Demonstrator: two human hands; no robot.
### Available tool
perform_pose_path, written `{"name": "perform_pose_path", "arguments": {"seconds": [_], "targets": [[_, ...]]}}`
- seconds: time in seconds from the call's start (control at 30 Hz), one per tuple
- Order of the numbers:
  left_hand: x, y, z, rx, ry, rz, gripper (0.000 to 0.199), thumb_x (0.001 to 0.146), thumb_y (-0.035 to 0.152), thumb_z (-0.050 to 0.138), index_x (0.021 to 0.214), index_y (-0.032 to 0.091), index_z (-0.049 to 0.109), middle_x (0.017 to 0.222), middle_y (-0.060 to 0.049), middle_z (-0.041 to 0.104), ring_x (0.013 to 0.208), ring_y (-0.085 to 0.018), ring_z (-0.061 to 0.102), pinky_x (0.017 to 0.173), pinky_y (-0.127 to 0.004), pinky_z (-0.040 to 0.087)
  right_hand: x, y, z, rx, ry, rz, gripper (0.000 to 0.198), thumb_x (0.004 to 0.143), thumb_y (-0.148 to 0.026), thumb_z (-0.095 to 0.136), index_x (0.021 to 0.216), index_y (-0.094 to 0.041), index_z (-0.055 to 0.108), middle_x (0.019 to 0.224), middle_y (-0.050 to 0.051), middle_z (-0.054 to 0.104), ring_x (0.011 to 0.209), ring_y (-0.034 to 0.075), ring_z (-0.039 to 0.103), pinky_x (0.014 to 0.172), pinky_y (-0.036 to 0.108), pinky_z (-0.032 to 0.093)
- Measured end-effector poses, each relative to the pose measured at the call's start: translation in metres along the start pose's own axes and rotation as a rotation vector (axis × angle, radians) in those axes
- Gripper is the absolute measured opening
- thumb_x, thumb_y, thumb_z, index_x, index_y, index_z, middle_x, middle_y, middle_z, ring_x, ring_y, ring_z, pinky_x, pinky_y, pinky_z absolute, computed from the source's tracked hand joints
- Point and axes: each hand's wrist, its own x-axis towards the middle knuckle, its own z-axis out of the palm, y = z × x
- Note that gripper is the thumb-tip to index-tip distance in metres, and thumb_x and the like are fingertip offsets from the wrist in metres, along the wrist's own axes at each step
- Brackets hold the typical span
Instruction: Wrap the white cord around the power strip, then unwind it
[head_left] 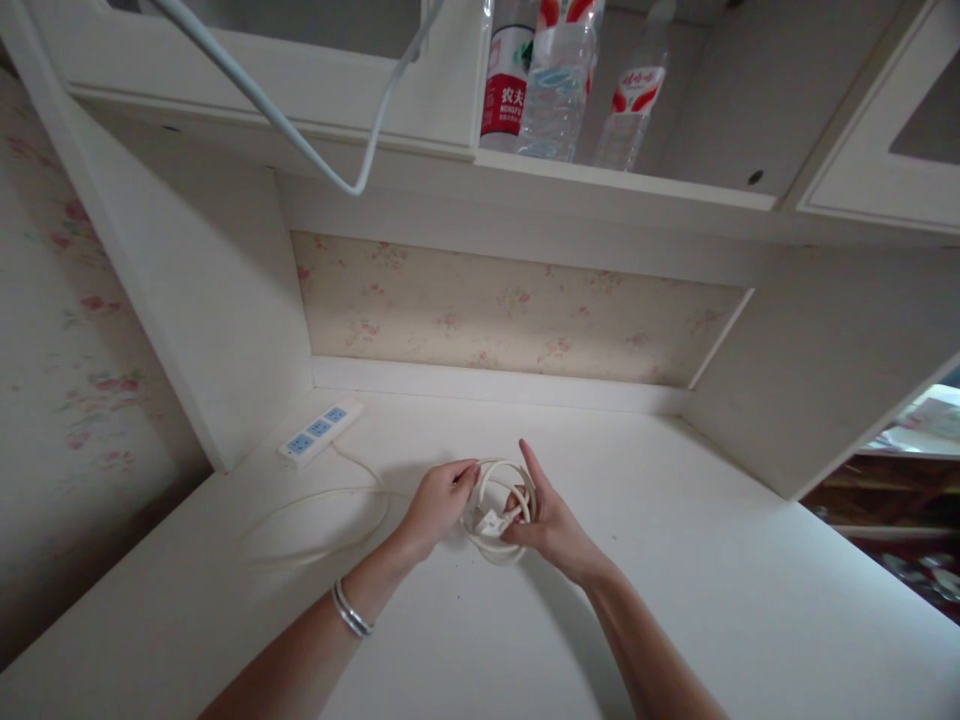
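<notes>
A white power cord is wound into several loops between my two hands, above the desk. My left hand pinches the cord at the left side of the coil, thumb against fingers. On the right side, my right hand grips the coil near the white plug, with its index finger stretched upward. The loose part of the cord curves left over the desk to a white power strip with blue sockets, which lies near the back left corner.
The white desk has side panels and a floral-papered back. Overhead, a shelf holds several plastic bottles. A pale bent tube hangs down at the upper left. Beyond the right panel is a cluttered shelf.
</notes>
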Motion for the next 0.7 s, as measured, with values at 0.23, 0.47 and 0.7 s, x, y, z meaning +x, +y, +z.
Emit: {"name": "perform_pose_path", "arguments": {"seconds": [0.23,0.47,0.7], "targets": [[0.004,-0.010,-0.001,0.007,-0.022,-0.044,0.047,0.088,0.051,0.039,0.080,0.013,0.065,0.062,0.002,0.053,0.058,-0.012,0.044,0.052,-0.022,0.030,0.013,0.032,-0.001,-0.465,0.241,-0.230,0.034,0.083,-0.045,0.057,0.110,-0.027,0.066,0.129,0.007,0.048,0.123,0.024,0.041,0.104,0.039,0.030],[-0.001,-0.014,-0.005,0.328,-0.048,0.081,0.052,0.091,0.051,0.033,0.065,0.015,0.061,0.056,0.002,0.052,0.057,-0.012,0.044,0.054,-0.023,0.027,0.025,0.014,-0.044,0.242,0.667,-0.158,0.036,0.083,-0.055,0.051,0.072,-0.021,0.056,0.087,0.003,0.062,0.089,0.018,0.059,0.080,0.033,0.049],[-0.002,-0.024,-0.027,0.542,-0.135,0.095,0.042,0.091,0.045,0.035,0.068,0.018,0.059,0.062,0.000,0.058,0.059,-0.014,0.050,0.056,-0.024,0.027,0.008,-0.007,-0.156,0.552,0.903,-0.067,0.033,0.087,-0.043,0.051,0.065,-0.020,0.044,0.059,-0.006,0.052,0.050,0.008,0.051,0.056,0.023,0.046]]}}
